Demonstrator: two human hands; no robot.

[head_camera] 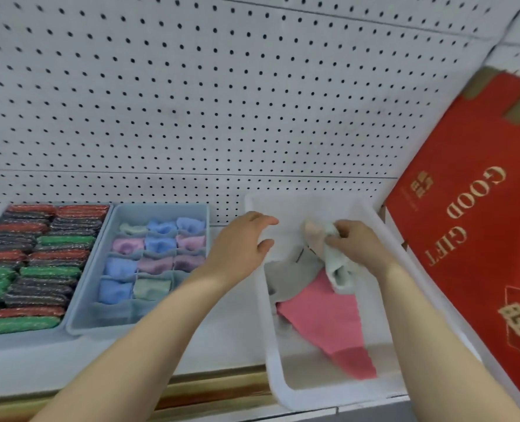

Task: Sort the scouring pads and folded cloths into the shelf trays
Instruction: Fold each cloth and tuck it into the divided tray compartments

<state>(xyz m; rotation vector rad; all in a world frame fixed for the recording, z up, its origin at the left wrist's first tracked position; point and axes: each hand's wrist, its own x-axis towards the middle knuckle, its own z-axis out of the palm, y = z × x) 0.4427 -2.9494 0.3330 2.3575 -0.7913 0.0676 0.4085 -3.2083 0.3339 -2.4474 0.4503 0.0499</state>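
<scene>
Head view shows a white shelf [228,339] backed by white pegboard [222,95]. The left hand [240,248] hovers with its fingers loosely spread, holding nothing, over the near-left rim of a white rectangular plastic tub [283,388]. The right hand [359,245] pinches a crumpled pale mint cloth [338,269] above the far half of that tub. Under it in the tub lie a flat pink cloth [328,318] and a grey cloth [289,278], partly overlapping.

Left of the tub stands a pale blue divided tray [84,318] with folded blue, pink, lilac and green cloths [155,257] tucked one to a compartment. Just beside it, at the far left, a tray of red, green and dark glittery scouring pads [36,263] sits packed in rows. A tall red cardboard box printed "GOOD GIFT" [477,214] leans to the right of the tub.
</scene>
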